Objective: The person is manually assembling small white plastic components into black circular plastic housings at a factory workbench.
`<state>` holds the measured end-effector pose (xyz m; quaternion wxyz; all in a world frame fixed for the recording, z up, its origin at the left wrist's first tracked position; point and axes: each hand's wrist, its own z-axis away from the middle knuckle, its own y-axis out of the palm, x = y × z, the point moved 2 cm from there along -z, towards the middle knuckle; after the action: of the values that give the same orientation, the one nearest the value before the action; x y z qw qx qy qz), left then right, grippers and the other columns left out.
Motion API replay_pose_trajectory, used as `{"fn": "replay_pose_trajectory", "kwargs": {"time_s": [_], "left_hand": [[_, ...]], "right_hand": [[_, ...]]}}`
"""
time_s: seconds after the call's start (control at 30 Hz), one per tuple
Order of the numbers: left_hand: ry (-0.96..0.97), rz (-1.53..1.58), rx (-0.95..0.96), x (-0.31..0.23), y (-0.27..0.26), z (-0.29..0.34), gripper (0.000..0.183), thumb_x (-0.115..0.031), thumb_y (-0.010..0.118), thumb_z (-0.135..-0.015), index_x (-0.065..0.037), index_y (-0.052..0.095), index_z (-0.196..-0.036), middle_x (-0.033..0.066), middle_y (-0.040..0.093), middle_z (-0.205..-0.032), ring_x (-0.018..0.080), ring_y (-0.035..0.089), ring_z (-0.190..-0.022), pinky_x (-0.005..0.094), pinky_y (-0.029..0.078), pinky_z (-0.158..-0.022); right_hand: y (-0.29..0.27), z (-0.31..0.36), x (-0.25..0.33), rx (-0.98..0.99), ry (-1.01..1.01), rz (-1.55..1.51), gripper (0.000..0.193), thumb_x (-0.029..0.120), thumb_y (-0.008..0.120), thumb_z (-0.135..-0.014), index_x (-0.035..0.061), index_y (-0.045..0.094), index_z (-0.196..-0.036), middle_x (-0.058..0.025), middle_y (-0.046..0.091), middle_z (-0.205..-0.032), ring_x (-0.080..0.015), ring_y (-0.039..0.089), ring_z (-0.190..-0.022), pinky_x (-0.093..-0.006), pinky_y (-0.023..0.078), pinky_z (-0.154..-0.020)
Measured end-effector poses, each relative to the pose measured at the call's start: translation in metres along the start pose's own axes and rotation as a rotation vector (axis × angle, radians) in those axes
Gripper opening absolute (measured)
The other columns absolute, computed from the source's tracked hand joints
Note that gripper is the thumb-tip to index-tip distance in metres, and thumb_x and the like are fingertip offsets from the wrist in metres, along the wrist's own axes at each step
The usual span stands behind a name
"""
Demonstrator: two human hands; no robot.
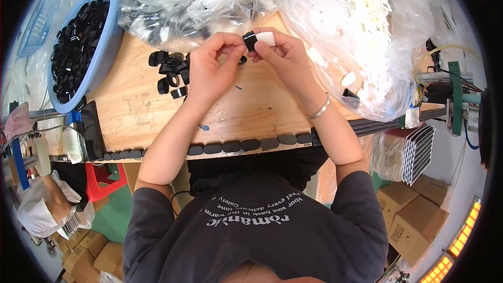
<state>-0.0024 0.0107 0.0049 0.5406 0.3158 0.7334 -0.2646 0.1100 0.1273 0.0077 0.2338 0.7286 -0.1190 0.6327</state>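
My right hand (285,55) pinches a black ring-shaped cap (250,42) with a white piece (266,38) sticking out of its right side. Just left of the cap is my left hand (217,63), its thumb and fingertips pressed together. Whatever those fingertips hold, if anything, is too small to make out. Several loose black caps (172,62) lie in a small heap on the wooden table (141,110), beside my left wrist. Another dark piece (242,60) shows on the table between my hands.
A light blue basin (114,26) full of black caps stands at the left. A clear plastic bag (298,0) with white pieces spreads over the right. Behind my hands is another bag (194,13) with black and white parts. Dark padding (230,147) lines the near table edge.
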Motion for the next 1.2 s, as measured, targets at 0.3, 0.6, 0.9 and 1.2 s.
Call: {"fn": "replay_pose_trajectory", "kwargs": {"time_s": [0.3,0.6,0.9,1.2], "left_hand": [[0.123,-0.089,0.071,0.002,0.002,-0.004,0.004,-0.001,0.058,-0.086,-0.002,0.055,-0.088,0.0034,0.055,-0.084,0.0101,0.048,-0.068,0.0230,0.040,-0.064],[-0.003,-0.057,0.026,-0.001,0.006,0.003,0.004,-0.004,0.054,-0.090,-0.003,0.053,-0.092,0.0045,0.054,-0.084,0.0112,0.047,-0.066,0.0240,0.039,-0.059],[0.177,-0.227,0.107,-0.004,-0.004,-0.006,0.003,-0.006,0.059,-0.086,-0.003,0.059,-0.087,0.0075,0.060,-0.086,0.0192,0.054,-0.079,0.0286,0.042,-0.066],[0.267,-0.329,0.113,-0.012,-0.006,-0.008,0.005,-0.003,0.061,-0.083,-0.003,0.061,-0.088,0.0083,0.063,-0.087,0.0243,0.055,-0.084,0.0326,0.043,-0.071]], "right_hand": [[0.003,0.002,0.000,0.006,-0.033,0.030,0.028,0.005,0.061,-0.091,-0.0052,0.056,-0.116,-0.0087,0.065,-0.100,-0.0131,0.065,-0.084,-0.0241,0.054,-0.077],[0.007,0.002,0.005,-0.207,-0.174,-0.062,0.038,-0.002,0.059,-0.089,0.0012,0.039,-0.121,-0.0148,0.064,-0.099,-0.0172,0.067,-0.083,-0.0255,0.055,-0.074],[0.005,0.005,0.008,-0.090,-0.140,0.020,0.042,-0.003,0.061,-0.087,0.0024,0.036,-0.120,-0.0154,0.064,-0.099,-0.0173,0.066,-0.087,-0.0277,0.056,-0.078],[0.005,0.008,0.013,-0.128,-0.423,0.461,0.037,-0.004,0.067,-0.083,0.0031,0.042,-0.111,-0.0117,0.065,-0.098,-0.0146,0.066,-0.084,-0.0245,0.055,-0.073]]}}
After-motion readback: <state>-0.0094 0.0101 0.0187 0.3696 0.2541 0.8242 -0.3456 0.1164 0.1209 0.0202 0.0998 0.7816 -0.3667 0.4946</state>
